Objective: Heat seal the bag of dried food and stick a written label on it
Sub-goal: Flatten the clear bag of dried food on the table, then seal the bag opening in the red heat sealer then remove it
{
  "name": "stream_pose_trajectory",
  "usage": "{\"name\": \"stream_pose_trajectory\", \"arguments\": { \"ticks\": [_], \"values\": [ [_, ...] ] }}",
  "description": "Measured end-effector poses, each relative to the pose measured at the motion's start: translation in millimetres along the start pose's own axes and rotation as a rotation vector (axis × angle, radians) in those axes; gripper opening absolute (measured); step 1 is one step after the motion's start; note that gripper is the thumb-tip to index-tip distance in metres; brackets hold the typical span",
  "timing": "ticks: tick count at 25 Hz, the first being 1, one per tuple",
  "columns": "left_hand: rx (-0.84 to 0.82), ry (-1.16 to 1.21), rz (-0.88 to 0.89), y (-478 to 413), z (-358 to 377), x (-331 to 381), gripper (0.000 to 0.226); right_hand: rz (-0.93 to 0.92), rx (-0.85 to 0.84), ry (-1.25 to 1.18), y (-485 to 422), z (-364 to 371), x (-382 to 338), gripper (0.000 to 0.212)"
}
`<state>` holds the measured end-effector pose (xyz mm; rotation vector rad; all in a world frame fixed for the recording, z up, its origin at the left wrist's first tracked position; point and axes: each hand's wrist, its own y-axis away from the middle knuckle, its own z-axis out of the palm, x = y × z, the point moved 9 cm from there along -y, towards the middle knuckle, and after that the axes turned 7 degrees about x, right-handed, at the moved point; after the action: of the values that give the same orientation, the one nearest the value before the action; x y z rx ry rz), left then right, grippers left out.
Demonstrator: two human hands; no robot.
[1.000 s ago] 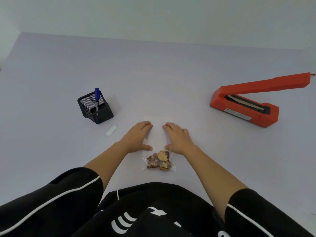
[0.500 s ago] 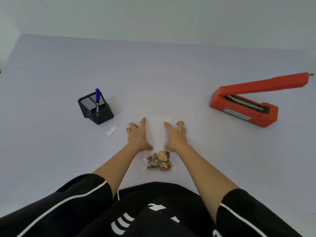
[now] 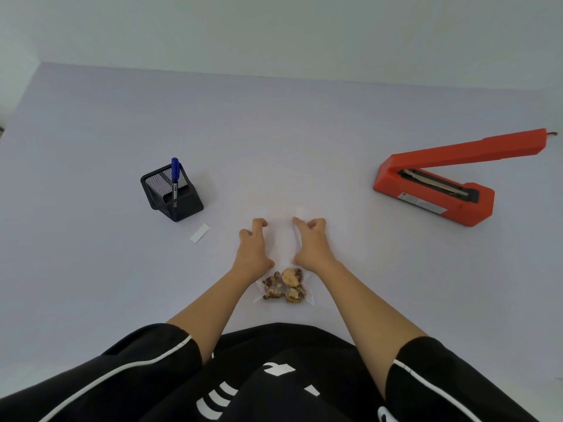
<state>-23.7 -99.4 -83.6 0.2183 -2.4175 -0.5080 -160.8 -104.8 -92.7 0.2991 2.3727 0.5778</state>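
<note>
A clear plastic bag (image 3: pixel 281 242) lies flat on the table in front of me, with brown dried food (image 3: pixel 285 286) bunched at its near end. My left hand (image 3: pixel 253 248) rests along the bag's left side and my right hand (image 3: pixel 310 245) along its right side. Both have their fingers curled onto the bag's far corners, and the plastic creases up beside my right index finger. An orange heat sealer (image 3: pixel 432 190) stands at the right with its arm raised. A small white label (image 3: pixel 200 233) lies to the left of my hands.
A black mesh holder (image 3: pixel 182 204) with a blue pen (image 3: pixel 175 175) upright in it stands at the left, just behind the label. The pale table (image 3: pixel 91 269) runs back to a wall. My black sleeves fill the bottom of the view.
My fingers lay flat on the bag's upper part, then spread. Now they curl in at its far corners, and the bag's right edge has lifted slightly.
</note>
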Motion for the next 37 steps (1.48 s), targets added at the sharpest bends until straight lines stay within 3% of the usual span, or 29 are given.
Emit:
{"name": "stream_pose_trajectory", "arguments": {
  "ticks": [5, 10, 14, 21, 25, 31, 37],
  "values": [
    [-0.091, 0.006, 0.153, 2, 4, -1, 0.062, -0.099, 0.091, 0.107, 6, -11, 4, 0.09],
    [-0.088, 0.107, 0.234, 12, 1, 6, 0.06, -0.151, 0.14, -0.347, 26, -24, 15, 0.072],
    [-0.083, 0.3, 0.203, 13, -6, 13, 0.05, -0.119, 0.213, -0.536, 32, -39, 24, 0.048],
    [-0.193, 0.484, 0.101, 24, 12, 53, 0.029, -0.073, 0.165, -0.693, 49, -83, 62, 0.039],
    [-0.231, 0.605, 0.055, 29, 43, 97, 0.02, -0.022, 0.22, -0.759, 59, -125, 104, 0.026],
    [-0.222, 0.695, 0.013, 35, 101, 171, 0.03, 0.024, 0.299, -0.787, 64, -185, 178, 0.025],
    [-0.189, 0.76, -0.004, 25, 137, 212, 0.01, 0.068, 0.376, -0.916, 64, -223, 221, 0.039]
  ]
}}
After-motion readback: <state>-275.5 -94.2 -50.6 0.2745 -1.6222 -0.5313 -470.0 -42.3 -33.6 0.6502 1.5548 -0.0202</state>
